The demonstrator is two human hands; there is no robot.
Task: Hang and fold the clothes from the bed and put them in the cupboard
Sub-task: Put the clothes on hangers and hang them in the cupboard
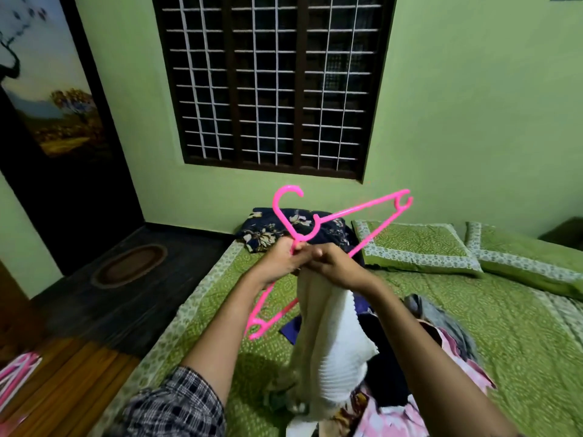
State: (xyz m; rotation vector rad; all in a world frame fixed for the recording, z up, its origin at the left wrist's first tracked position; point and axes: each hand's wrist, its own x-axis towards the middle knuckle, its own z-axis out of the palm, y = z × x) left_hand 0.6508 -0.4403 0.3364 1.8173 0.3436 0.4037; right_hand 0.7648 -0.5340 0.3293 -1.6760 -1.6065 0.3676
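checked sleeve [179,402] | left hand [280,258] fingers grip pink hanger [362,207] neck | right hand [334,266] fingers pinch white garment [334,335] hanging below

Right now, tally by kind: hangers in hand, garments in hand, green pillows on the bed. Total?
Pink hanger: 1, gripped by the left hand
White ribbed garment: 1, gripped by the right hand
Green patterned pillows: 2
Total: 4
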